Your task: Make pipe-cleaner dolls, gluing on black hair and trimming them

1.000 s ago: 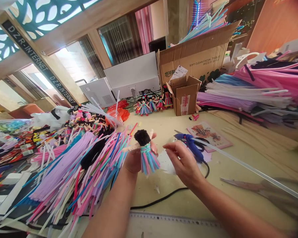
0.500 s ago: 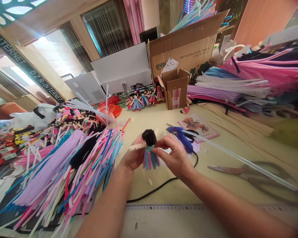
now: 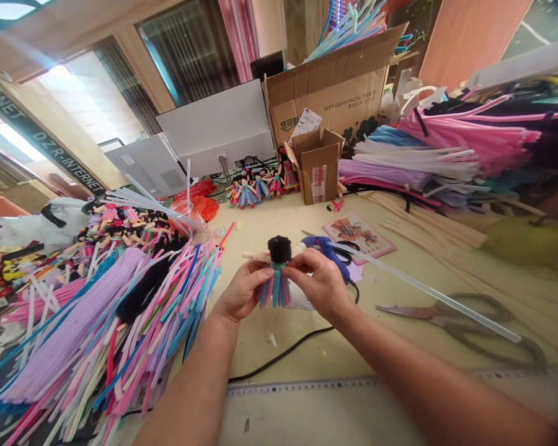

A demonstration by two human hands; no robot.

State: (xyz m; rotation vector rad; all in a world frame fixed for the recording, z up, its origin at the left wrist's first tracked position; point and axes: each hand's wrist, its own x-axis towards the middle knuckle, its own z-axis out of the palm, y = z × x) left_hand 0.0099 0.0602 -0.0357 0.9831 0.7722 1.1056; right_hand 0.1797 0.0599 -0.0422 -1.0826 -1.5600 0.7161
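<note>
A small doll (image 3: 275, 291) made of fuzzy stems, with a black head, pale arms and a blue, pink and purple skirt, is held upright above the table. My left hand (image 3: 245, 288) grips its left side, thumb and fingers closed near the waist. From the other side, my right hand (image 3: 318, 282) pinches the doll at its upper body. Just beyond my right hand lies a blue glue gun (image 3: 332, 254) with a long clear glue stick (image 3: 423, 290) in its back end.
Colourful fuzzy stems (image 3: 167, 322) pile up on the left. Large scissors (image 3: 446, 316) and a green fruit (image 3: 532, 240) lie at right. A ruler (image 3: 307, 387) runs along the near edge. Finished dolls (image 3: 248, 189) stand by a small cardboard box (image 3: 318, 170) at the back.
My left hand's thumb has come round to the doll's front, and the doll has turned slightly and its skirt swung left. The camera view has shifted a little to the right.
</note>
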